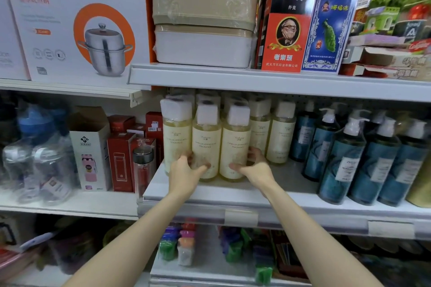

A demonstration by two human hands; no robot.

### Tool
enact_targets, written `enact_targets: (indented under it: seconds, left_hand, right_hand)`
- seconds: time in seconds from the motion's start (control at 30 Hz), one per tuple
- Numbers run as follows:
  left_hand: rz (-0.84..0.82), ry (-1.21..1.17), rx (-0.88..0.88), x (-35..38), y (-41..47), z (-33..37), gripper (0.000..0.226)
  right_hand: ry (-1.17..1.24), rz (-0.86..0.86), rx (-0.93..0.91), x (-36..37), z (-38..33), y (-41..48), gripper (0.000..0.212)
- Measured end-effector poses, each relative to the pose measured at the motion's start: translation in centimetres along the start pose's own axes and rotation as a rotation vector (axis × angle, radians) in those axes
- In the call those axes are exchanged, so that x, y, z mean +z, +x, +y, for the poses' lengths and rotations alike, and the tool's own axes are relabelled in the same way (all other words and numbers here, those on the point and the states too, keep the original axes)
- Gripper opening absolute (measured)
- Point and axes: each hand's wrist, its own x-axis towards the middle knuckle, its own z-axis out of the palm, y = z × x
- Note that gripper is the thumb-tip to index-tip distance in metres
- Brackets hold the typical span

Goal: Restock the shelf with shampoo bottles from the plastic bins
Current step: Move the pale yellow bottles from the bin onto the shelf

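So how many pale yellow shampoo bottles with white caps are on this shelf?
5 pale yellow shampoo bottles show their bodies: one far left, one gripped by the left hand, one by the right hand, two further right. More caps behind, so others are likely hidden.

Pale grey shelf (291, 182) bearing upright cream shampoo bottles (206, 144); dark blue pump bottles (338, 158) standing just right of those.

Two bare forearms (130, 235) reach up and forward from the bottom edge, converging slightly. The left hand (186, 169) has thumb and fingers curled round a cream shampoo bottle (206, 144); the right hand (255, 168) mirrors it, gripping the neighbouring bottle (235, 147), thumbs pointing inward.
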Motion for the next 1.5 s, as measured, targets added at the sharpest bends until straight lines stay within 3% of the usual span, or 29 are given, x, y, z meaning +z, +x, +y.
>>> enact_targets:
  seconds: [0.2, 0.37, 0.53, 0.83, 1.07, 1.27, 1.4, 1.5]
  left_hand:
    - [-0.046, -0.082, 0.015, -0.7, -1.5, 0.2, 0.060]
    - [-0.060, -0.195, -0.006, -1.1, -3.9, 1.2, 0.065]
    - [-0.039, -0.270, -0.058, -1.4, -7.1, 1.7, 0.064]
    - [-0.109, -0.302, -0.141, -1.0, -14.3, 0.2, 0.055]
    - [-0.128, -0.251, -0.256, -0.3, -18.4, -4.7, 0.054]
    - [-0.180, -0.242, -0.457, 2.6, -22.6, -12.5, 0.053]
    - [-0.191, -0.221, -0.618, 4.7, -26.1, -19.4, 0.044]
    - [-0.204, -0.189, -0.716, 6.2, -28.9, -25.2, 0.042]
  right_hand:
    - [0.014, 0.067, -0.011, -0.9, 0.3, -1.8, 0.074]
    - [0.018, 0.068, -0.023, -1.5, 0.0, -4.4, 0.096]
    - [0.028, 0.051, -0.069, -1.9, 0.1, -6.7, 0.056]
    - [0.081, -0.001, -0.048, -2.8, 3.6, -12.0, 0.041]
    - [0.080, -0.046, -0.002, -1.5, 9.2, -15.9, 0.033]
    - [0.078, -0.150, 0.187, 0.6, 17.1, -19.4, 0.033]
    - [0.036, -0.191, 0.317, 2.5, 24.8, -21.7, 0.024]
    - [0.036, -0.227, 0.443, 4.1, 30.9, -23.4, 0.030]
